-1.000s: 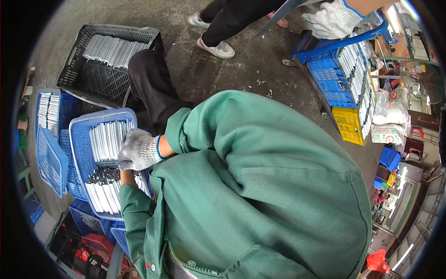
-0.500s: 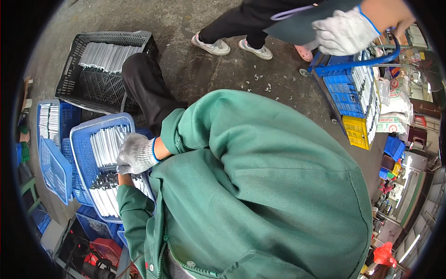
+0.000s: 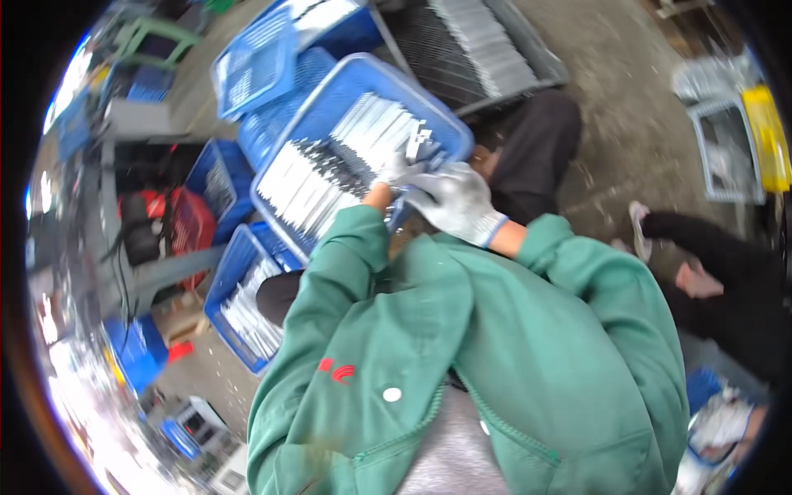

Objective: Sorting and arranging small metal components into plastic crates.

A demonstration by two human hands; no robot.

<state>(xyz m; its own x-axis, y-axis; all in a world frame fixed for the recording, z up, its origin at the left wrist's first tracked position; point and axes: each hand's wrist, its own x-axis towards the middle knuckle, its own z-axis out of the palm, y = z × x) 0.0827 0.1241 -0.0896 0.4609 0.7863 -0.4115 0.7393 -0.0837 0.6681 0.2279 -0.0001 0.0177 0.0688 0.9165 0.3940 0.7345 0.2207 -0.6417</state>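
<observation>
Over the near right part of a blue basket (image 3: 276,169), my two gloved hands are close together. My left hand (image 3: 398,171), blurred, is closed around a few short silvery strips (image 3: 423,142) that stick up past its fingers. My right hand (image 3: 460,202), in a grey-white knit glove with a blue cuff, is beside it, fingers bent toward the left hand; what they grip is hidden. Inside the basket lie two rows of silvery-white strips (image 3: 301,188) with dark ends, packed side by side.
A black crate (image 3: 540,78) with more strips stands beyond the basket. Blue baskets (image 3: 256,70) are stacked at far left; another blue basket (image 3: 216,301) of strips sits nearer. A red basket (image 3: 191,221) is at left. Another person's dark-clothed legs (image 3: 701,247) are at right.
My view has swung round, so the baskets now appear nearer the top middle. My left hand, mostly hidden before, now shows with strips in it. The blue trolley has left the view.
</observation>
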